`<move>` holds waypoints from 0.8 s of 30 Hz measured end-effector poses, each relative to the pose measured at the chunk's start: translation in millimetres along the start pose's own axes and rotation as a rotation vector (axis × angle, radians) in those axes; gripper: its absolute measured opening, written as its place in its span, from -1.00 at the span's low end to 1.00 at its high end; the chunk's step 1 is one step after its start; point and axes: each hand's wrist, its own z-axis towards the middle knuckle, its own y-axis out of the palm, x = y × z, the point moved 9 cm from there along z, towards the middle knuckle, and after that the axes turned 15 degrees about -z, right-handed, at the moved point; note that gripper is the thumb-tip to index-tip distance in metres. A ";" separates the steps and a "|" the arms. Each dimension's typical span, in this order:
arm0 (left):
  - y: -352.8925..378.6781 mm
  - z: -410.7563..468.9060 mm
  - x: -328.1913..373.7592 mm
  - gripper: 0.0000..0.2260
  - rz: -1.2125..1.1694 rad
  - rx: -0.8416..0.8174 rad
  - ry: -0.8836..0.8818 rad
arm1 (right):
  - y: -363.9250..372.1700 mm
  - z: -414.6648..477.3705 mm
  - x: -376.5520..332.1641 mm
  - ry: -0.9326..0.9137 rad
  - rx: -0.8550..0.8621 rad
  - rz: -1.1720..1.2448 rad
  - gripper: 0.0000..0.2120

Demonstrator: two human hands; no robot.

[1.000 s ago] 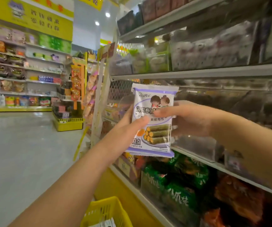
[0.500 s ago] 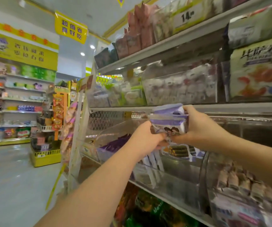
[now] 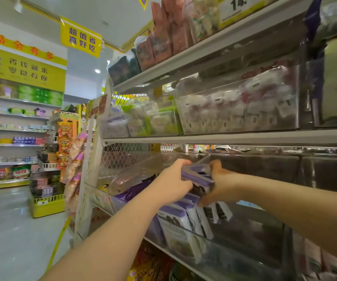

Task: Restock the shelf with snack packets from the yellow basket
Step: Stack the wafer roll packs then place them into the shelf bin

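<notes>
Squeezing the packets [image 3: 197, 176] from both sides, the left hand [image 3: 171, 184] and right hand [image 3: 223, 186] curl fingers tight round them mid-frame, just above the bin [image 3: 244, 246], probably so the bunch does not spill and can slot in beside matching ones

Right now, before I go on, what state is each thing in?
Held packets, a small stack, pressed between both hands above the row in the bin.
Left hand, grips the stack from the left.
Right hand, grips it from the right.
Clear bin, open on top, partly filled, with room on its right.
Packets in the bin, standing in a row, tilted.
Upper bin, packed full.
</notes>
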 end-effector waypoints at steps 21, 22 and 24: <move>23.4 -44.9 -13.6 -0.62 0.384 -0.142 0.225 | 14.3 31.1 4.7 -0.155 -0.134 -0.655 -0.65; 23.3 -45.5 -13.3 -0.62 0.387 -0.141 0.225 | 13.6 31.6 2.6 -0.166 -0.114 -0.682 -0.63; 24.0 -47.3 -14.2 -0.62 0.394 -0.142 0.220 | 15.2 29.6 2.8 -0.172 -0.128 -0.691 -0.52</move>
